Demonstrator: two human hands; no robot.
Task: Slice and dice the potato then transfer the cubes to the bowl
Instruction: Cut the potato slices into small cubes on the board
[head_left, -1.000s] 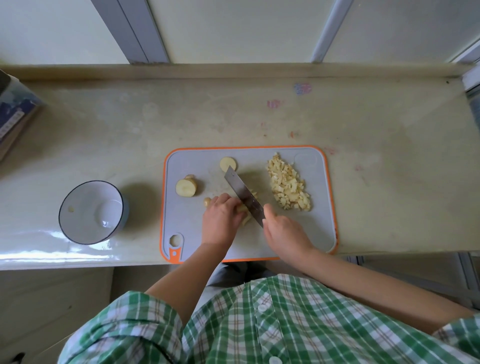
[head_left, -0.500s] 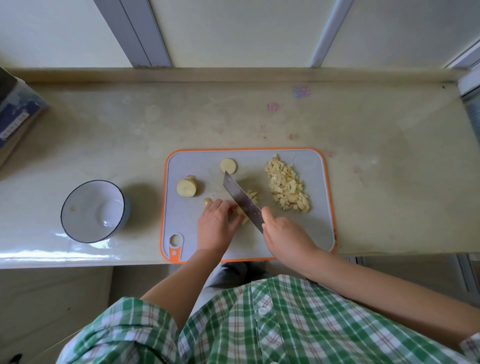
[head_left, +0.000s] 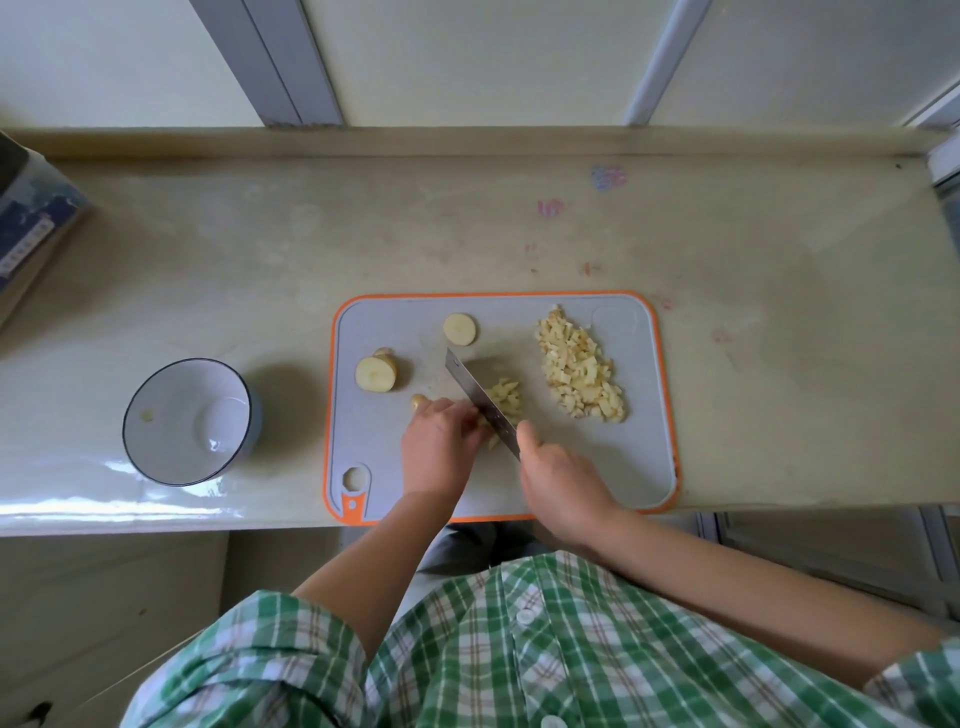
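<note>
More cubes (head_left: 506, 400) lie right of our knife (head_left: 480, 401) than a second ago, our right hand (head_left: 563, 478) gripping its handle while our curled left hand (head_left: 439, 447) pins the uncut potato strips (head_left: 491, 440) just left of the diagonal blade, on the cutting board (head_left: 597, 467).

**Desk:** Your right grip (head_left: 558, 480) closes round the knife (head_left: 480, 397). Its handle is hidden, and only the blade shows.

**Field:** Your left grip (head_left: 439, 449) covers the near end of the potato strips (head_left: 506, 402). How much lies beneath cannot be told.

**Desk:** At the left end of the tabletop (head_left: 779, 364), a box (head_left: 31, 228) is cut off by the frame, its print too blurred to read.

**Field:** A pale speck (head_left: 147, 414) in the bowl (head_left: 156, 452) is too small to name. Your forearms hide part of the near edge of the cutting board (head_left: 639, 415).
</note>
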